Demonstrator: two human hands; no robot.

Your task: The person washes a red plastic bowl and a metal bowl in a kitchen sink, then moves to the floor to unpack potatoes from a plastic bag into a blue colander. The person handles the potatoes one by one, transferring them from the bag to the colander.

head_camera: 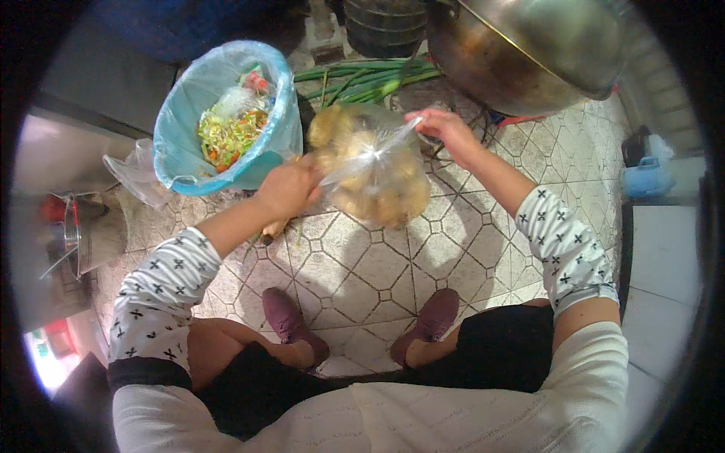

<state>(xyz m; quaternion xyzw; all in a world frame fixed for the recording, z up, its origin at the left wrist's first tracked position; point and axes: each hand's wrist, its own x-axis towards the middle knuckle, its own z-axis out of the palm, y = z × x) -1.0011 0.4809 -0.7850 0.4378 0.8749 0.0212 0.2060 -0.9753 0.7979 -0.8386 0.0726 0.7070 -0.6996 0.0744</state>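
A clear plastic bag [380, 189] full of yellowish-brown lumps, which look like potatoes, is in front of me, low over the tiled floor. Its neck is drawn together in the middle, with the two ends pulled apart sideways. My left hand [291, 188] grips the left end of the plastic. On the other side, my right hand [447, 134] pinches the right end between thumb and fingers. Just left of the bag stands a blue bin [226, 184] with a plastic liner, holding vegetable scraps [232, 136] and crumpled plastic.
Long green onions [362, 79] lie on the floor behind the bag. A large metal wok [504, 68] stands at the back right, near a dark ribbed bucket [385, 25]. Loose clear plastic [139, 172] lies left of the bin. A light-blue jug [648, 178] is at far right.
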